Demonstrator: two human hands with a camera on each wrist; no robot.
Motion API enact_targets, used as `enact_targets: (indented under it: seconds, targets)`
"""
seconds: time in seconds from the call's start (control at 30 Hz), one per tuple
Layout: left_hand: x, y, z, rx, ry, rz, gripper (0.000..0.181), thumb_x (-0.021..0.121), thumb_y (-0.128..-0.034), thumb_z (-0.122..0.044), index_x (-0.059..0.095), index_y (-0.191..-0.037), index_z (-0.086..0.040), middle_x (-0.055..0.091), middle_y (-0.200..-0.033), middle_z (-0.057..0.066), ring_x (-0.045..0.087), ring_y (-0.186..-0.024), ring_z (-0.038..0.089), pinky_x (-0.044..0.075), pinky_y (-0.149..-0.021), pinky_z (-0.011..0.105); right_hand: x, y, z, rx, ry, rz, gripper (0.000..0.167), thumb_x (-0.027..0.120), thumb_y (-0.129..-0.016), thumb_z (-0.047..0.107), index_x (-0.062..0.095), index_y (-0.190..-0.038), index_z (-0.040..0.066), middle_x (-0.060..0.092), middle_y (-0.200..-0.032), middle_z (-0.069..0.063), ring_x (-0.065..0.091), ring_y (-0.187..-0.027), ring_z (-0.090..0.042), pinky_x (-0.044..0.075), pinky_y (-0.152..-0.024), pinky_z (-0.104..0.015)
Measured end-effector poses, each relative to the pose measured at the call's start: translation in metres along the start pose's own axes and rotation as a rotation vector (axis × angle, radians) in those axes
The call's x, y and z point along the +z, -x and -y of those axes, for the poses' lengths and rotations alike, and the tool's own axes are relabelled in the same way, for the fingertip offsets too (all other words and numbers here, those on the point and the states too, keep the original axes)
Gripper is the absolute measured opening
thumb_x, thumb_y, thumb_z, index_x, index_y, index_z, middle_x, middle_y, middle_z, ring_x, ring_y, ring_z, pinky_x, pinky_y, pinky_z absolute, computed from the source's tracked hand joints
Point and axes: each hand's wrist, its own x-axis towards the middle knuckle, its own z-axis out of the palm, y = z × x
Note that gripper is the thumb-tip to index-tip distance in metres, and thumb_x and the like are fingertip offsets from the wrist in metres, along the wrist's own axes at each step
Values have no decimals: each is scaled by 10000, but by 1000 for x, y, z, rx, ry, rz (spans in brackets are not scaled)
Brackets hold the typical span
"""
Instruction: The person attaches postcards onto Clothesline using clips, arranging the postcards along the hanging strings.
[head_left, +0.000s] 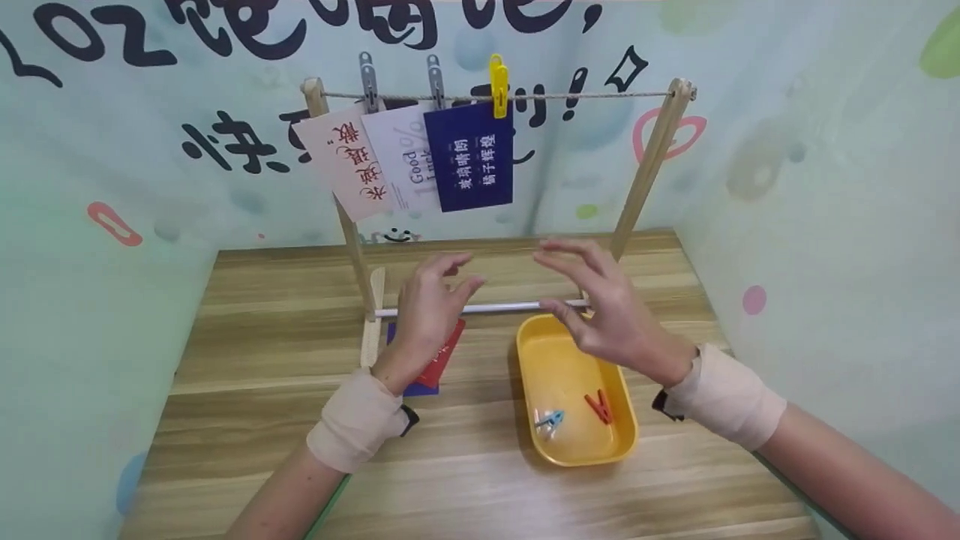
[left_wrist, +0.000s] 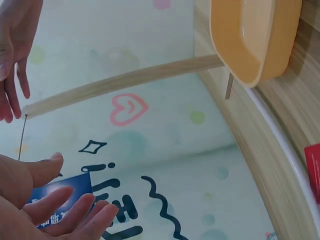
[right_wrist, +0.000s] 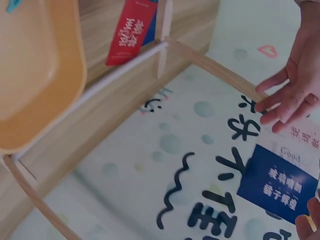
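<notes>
Paper: has three cards (head_left: 472, 176) clipped toward line's (head_left: 592, 95) left end; seemingly leaves lower cards (head_left: 444, 358), pegs (head_left: 553, 418) near tray's (head_left: 555, 360) edges; with left hand (head_left: 429, 306), right hand (head_left: 609, 309) empty.

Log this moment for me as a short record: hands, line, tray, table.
Left hand: the left hand is empty, held in the air
Right hand: the right hand is empty, raised near the tray's far end
Line: string on a wooden frame
Hanging: pink card, white card, navy card, the navy one overlapping the white
Clips on line: two gray clips, one yellow clip
Tray: yellow tray holding a red clip and blue clip
Table: red card over a blue card, partly hidden
</notes>
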Motion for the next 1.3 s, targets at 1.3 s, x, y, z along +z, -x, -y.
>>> enact_targets:
  seconds: [1.3]
  targets:
    - [71, 112, 57, 106, -97, 168, 349, 768, -879, -215, 721, -1194, -73, 735, -1151, 104, 691, -1105, 271, 563, -950, 444, 76, 143, -15, -27, 205, 137, 583, 853, -765, 122, 629, -1299, 52, 608, -1300, -113, 578, -1158, -240, 490, -946, -385]
